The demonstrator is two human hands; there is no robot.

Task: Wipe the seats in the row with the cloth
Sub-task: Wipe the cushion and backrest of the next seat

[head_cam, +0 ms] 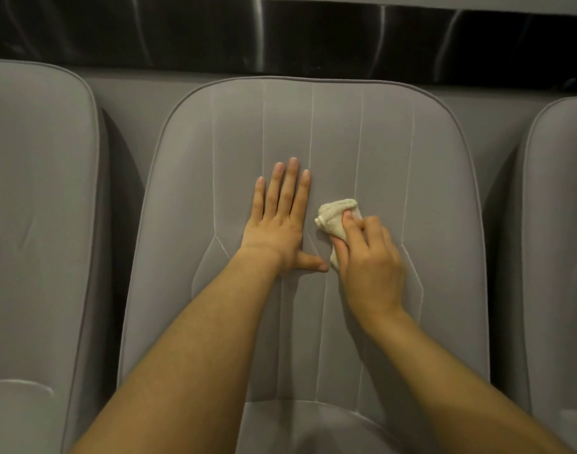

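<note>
**Cloth on the middle seat back, both hands on the upholstery**

Head view: The middle seat (362, 142) is grey, with thin light stitch lines running down its backrest. The left hand (277, 224) lies flat on this backrest, palm down; the fingers are straight and close together, the thumb is spread out to the side, and it holds nothing. Just beside it, the right hand (369, 257) grips a small cream cloth (334, 216). The fingers are curled around the bunched cloth and press it against the backrest, near the centre of the seat back. The thumb of the left hand points toward the lower end of the cloth and is very near it; whether they touch, I cannot tell. A second grey seat (35, 191) stands at the left and a third seat (562, 224) at the right edge. Above the seats runs a dark shiny panel (215, 31).
</note>
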